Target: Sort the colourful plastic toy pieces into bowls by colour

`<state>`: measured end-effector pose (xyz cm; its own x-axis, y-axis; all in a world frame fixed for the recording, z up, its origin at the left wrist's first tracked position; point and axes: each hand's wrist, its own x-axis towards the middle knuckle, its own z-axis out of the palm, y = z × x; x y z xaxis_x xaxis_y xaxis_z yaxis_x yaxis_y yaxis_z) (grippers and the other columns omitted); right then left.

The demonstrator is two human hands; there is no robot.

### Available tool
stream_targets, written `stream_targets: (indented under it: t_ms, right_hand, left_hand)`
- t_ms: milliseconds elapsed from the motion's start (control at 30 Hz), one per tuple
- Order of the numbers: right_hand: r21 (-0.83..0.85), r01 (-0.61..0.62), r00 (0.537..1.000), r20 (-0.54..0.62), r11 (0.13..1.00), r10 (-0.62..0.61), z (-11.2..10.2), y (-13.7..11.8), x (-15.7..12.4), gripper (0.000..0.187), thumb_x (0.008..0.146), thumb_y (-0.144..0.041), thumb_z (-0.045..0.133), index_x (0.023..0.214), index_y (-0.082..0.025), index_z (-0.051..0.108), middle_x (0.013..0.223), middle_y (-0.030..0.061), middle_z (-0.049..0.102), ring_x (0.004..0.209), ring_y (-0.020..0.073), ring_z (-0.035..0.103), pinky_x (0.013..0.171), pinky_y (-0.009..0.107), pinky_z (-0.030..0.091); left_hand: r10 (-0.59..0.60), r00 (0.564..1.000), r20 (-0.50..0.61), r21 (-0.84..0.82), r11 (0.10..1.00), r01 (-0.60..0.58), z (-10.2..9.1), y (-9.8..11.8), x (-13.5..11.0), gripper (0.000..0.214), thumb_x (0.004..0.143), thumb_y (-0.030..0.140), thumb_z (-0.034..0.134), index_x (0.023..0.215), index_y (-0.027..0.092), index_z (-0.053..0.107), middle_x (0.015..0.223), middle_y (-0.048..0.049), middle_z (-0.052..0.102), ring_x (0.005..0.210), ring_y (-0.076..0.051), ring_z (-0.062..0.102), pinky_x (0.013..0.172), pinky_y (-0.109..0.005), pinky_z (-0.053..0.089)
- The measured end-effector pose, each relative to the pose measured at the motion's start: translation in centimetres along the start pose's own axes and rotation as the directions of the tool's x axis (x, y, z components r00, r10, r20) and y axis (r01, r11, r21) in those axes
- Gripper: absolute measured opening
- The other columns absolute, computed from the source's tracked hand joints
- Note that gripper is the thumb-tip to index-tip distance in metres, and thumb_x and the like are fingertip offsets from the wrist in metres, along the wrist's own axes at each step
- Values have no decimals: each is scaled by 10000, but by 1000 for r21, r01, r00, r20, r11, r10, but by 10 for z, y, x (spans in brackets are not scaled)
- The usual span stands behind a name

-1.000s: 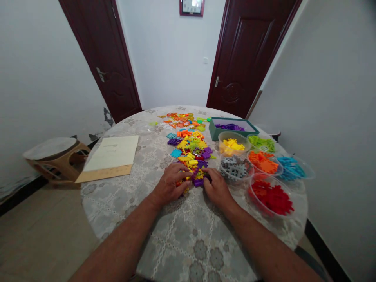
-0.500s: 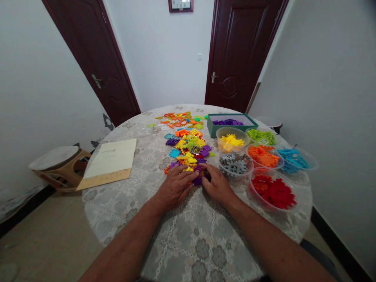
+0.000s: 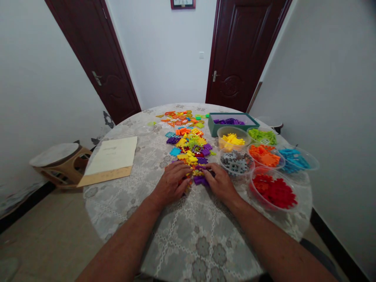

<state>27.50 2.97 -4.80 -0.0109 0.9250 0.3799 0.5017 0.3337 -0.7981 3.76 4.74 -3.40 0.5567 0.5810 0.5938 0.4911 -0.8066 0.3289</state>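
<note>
A mixed pile of plastic interlocking building pieces (image 3: 192, 147) runs down the middle of the table. At its near end my left hand (image 3: 173, 182) lies over several orange and yellow pieces, its fingers stretched out and the thumb apart. Facing it from the right, my right hand (image 3: 219, 181) has curled fingers at a purple building piece (image 3: 199, 167) and seems to pinch its edge; the fingertips are small and partly hidden. Another purple piece (image 3: 200, 180) lies just below, between the two hands. What lies under the left palm is hidden.
At the right stand clear bowls of sorted pieces: yellow (image 3: 233, 139), grey (image 3: 235, 162), green (image 3: 262, 136), orange (image 3: 266, 155), blue (image 3: 295, 159) and red (image 3: 273, 190). Behind them is a green box (image 3: 233, 127) with purple pieces. Paper (image 3: 113, 154) lies left, beside a stool (image 3: 60, 158).
My hands have drawn slightly apart at the pile's near end, showing yellow and purple pieces between them. The left thumb has spread away from its fingers. The view has tilted slightly.
</note>
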Motion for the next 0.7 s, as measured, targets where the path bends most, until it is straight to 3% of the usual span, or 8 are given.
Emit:
stream_targets:
  t_ms: [100, 200, 267, 333, 467, 700]
  right_hand:
    - [59, -138, 988, -68, 989, 142, -2, 2, 0, 215, 998, -356, 572, 1098, -237, 720, 1023, 45, 747, 909, 227, 693, 851, 390, 532]
    - [75, -151, 984, -82, 986, 157, -2, -1, -2, 216, 999, -390, 593, 1093, -239, 715, 989, 38, 750, 861, 223, 695, 811, 381, 536]
    - [81, -63, 997, -47, 995, 67, -2, -6, -5, 197, 1001, -364, 609, 1104, -242, 724, 1023, 46, 756, 908, 226, 704, 844, 386, 545]
    - [96, 101, 995, 0, 990, -102, 0, -12, -8, 169, 1006, -306, 613, 1109, -251, 736, 1085, 56, 758, 1014, 231, 704, 924, 402, 545]
    - [92, 392, 917, 39, 916, -396, 3, -17, -10, 183, 990, -197, 655, 1139, -266, 736, 1144, 67, 743, 1128, 230, 670, 1010, 430, 533]
    - [23, 536, 840, 83, 844, -536, 2, -21, -9, 246, 993, -144, 649, 1198, -271, 697, 1158, 83, 708, 1113, 234, 648, 960, 442, 564]
  left_hand:
    - [-74, 994, -86, -15, 997, 73, -4, -2, 1, 283, 957, 228, 623, 1223, 213, 718, 1235, -123, 750, 1229, -273, 651, 1125, -503, 495]
    - [-170, 976, -134, -45, 985, 165, -7, 0, 1, 274, 951, 266, 642, 1207, 207, 720, 1162, -118, 764, 1125, -260, 684, 1041, -451, 536]
    - [-254, 959, -123, -105, 965, 242, -10, 3, 0, 291, 959, 311, 651, 1221, 204, 718, 1093, -99, 776, 1029, -237, 704, 966, -404, 555]
    - [-344, 937, -60, -201, 924, 327, -12, 7, 0, 327, 970, 365, 651, 1243, 196, 712, 1005, -73, 779, 895, -200, 708, 859, -348, 562]
    - [-459, 882, 109, -450, 768, 456, -14, 12, 0, 411, 945, 457, 674, 1246, 179, 713, 836, -27, 740, 688, -150, 649, 654, -273, 514]
    - [-531, 770, 354, -661, 440, 608, -12, 17, 8, 399, 867, 527, 752, 1092, 201, 707, 785, -8, 728, 514, -127, 614, 495, -253, 509]
